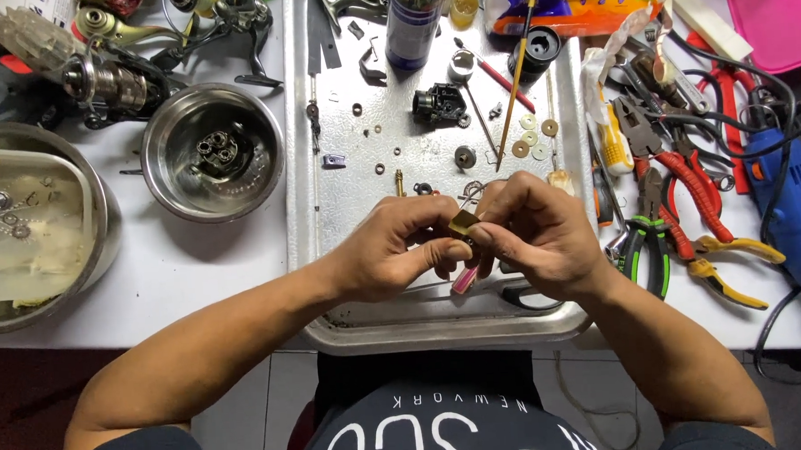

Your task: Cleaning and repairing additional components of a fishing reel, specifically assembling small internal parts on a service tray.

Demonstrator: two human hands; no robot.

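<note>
Big metal tray (327, 192) sits mid-surface, with a yellow plastic bag (580, 1) and a dark spray can (414, 17) at its far edge. Over the tray's near edge, both hands, left (388, 252) and right (536, 233), pinch a small brass part (463, 222) between fingertips. I'd keep it low over the tray so dropped bits stay put.

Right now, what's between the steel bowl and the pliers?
In the head view, the metal tray with small parts, and both hands pinching a small brass part.
</note>
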